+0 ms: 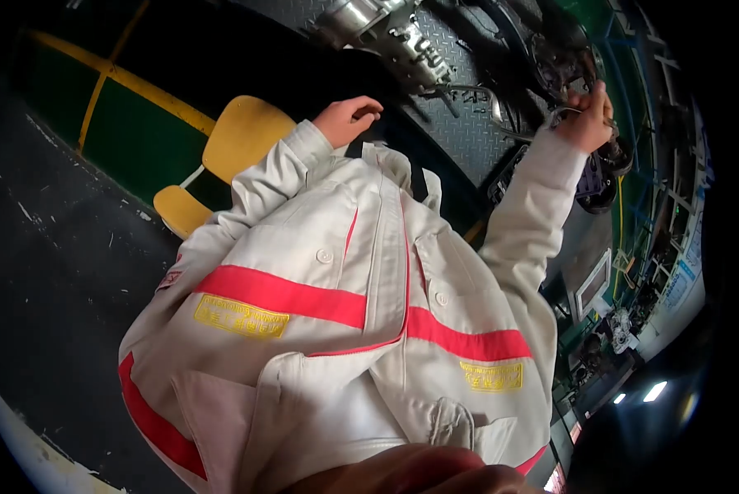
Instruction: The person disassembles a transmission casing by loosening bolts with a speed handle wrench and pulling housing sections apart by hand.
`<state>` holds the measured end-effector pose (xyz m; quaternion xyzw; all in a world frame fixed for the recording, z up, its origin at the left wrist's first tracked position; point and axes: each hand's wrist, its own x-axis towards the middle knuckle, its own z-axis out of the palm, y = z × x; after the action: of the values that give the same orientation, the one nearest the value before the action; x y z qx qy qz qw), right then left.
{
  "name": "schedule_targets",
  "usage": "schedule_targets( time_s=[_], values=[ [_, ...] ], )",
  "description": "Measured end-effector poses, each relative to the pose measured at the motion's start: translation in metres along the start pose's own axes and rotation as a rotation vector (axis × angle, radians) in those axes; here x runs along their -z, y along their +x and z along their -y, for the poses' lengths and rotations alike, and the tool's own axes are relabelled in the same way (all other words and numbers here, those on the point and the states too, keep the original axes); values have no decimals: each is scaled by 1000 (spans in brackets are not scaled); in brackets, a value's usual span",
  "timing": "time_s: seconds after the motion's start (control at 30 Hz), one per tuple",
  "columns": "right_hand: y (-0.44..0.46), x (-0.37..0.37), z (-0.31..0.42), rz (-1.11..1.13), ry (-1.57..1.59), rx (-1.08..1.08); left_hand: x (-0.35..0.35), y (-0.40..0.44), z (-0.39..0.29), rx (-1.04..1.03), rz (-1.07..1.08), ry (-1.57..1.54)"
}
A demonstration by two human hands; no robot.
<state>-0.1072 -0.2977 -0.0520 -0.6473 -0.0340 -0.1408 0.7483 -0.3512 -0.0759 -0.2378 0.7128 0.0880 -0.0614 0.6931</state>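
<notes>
My left hand (349,121) hovers in front of my jacket, its fingers loosely bent with a gap at the thumb and nothing in them. Nearby, on a grey diamond-plate surface (468,140), sits a silver metal engine-like casing (419,58). My right hand (587,123) reaches out to the far right, its fingers closed beside dark machine parts (554,62). Whatever it grips is hidden by the fingers and shadow. A bent metal tube (497,111) runs along the surface toward this hand.
A yellow chair (242,140) stands at my left on a dark floor with yellow lines (155,103). More dark parts (596,185) lie below my right hand. A white frame (593,284) and metal parts (622,328) are farther right.
</notes>
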Motion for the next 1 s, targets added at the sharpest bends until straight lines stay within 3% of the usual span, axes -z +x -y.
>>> schedule_targets(
  time_s=[0.07,0.13,0.2,0.27,0.4,0.47,0.53,0.63,0.67,0.73,0.77,0.87,0.93,1.0],
  values=[
    [-4,10,0,92,127,-48,-1,-3,8,-12,10,-21],
    [-44,-8,13,176,-99,-55,-2,0,17,-11,-6,14],
    [-20,-18,10,157,-131,26,5,-1,3,33,-12,52],
    [8,-14,1,-11,39,114,3,-7,6,8,1,40],
    [-41,-25,16,244,-225,64,3,-10,10,-16,-2,69],
    [7,-14,-3,111,-141,164,3,-11,14,11,-15,74],
    [25,5,-10,34,-128,120,4,-14,12,-32,-29,139],
    [-36,-17,12,214,-228,41,1,-15,18,-16,-36,68],
    [-22,-22,11,179,-251,79,2,-16,23,2,-52,46],
    [21,-8,-11,57,-13,66,4,-17,21,23,-40,141],
    [19,-1,-9,100,-93,132,1,-22,17,5,-37,140],
    [-33,-15,9,218,-239,31,4,-19,14,-5,-20,52],
    [1,-14,-3,124,-268,182,4,-19,17,59,-43,154],
    [13,1,-6,185,-231,126,3,-22,19,-91,-68,287]
  ],
)
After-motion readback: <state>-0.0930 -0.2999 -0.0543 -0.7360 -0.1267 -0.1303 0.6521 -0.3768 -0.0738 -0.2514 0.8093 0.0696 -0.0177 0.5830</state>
